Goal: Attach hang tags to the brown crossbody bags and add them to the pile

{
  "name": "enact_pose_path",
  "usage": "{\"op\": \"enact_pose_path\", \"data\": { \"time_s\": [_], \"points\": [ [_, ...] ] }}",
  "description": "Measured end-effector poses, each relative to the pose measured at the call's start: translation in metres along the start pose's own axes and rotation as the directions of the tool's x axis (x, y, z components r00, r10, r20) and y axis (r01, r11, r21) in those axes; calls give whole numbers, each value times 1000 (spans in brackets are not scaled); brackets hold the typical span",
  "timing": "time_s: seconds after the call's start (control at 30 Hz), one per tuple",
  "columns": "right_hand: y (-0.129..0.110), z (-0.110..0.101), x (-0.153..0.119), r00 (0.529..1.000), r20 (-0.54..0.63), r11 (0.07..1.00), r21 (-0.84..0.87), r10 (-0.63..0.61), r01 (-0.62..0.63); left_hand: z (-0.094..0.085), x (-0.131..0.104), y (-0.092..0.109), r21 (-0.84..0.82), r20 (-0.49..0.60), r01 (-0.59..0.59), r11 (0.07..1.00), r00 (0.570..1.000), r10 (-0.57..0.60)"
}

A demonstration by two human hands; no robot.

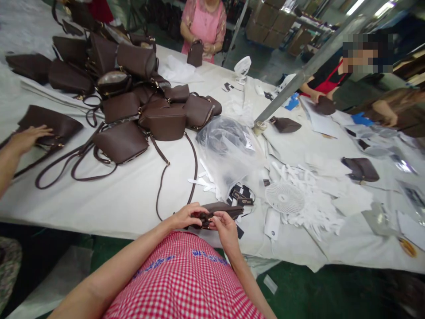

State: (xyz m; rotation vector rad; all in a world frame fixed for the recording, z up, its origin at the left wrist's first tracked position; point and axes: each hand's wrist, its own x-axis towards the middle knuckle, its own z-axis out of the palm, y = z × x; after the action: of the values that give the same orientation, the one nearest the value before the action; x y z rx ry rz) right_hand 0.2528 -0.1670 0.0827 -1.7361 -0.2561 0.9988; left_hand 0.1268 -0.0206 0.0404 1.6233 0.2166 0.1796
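Observation:
At the table's front edge, a dark brown bag [232,210] lies in front of my checked apron. My left hand [189,216] is closed on the bag's near side, its fingers curled round the strap end. Close beside it, my right hand [223,221] pinches a small metal-coloured fitting on the same bag. The brown strap [160,186] loops away from the bag across the table. Just beyond the bag lie black tags [244,197] with cords. The exact shape of the fitting between my fingers is too small to tell.
Many brown bags [121,141] are piled at the left; another person's hand [31,135] rests on one. A clear plastic bag [229,150], a white fan [284,197] and white strips [308,208] lie ahead and right. A metal pole [299,73] slants upward. Several people work around the table.

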Motion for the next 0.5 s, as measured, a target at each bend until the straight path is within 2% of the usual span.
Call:
{"op": "enact_pose_path", "data": {
  "time_s": [0.13, 0.3, 0.4, 0.5],
  "points": [
    [2, -5, -4, 1000, -11, 998, 57, 6, -5, 7, 7, 17, 82, -31, -57, 995, 998, 59],
    [-1, -6, 0, 999, 38, 997, 71, -15, 12, 12, 18, 33, 214, -54, 10, 977, 999, 1],
    [-3, -3, 5, 998, 17, 998, 31, -55, 55, 15, 21, 37, 373, -89, 9, 928, 996, 26],
    [-5, 1, 12, 996, 11, 996, -3, -91, 91, 17, 24, 40, 560, -70, -39, 828, 993, 94]
  ]
}}
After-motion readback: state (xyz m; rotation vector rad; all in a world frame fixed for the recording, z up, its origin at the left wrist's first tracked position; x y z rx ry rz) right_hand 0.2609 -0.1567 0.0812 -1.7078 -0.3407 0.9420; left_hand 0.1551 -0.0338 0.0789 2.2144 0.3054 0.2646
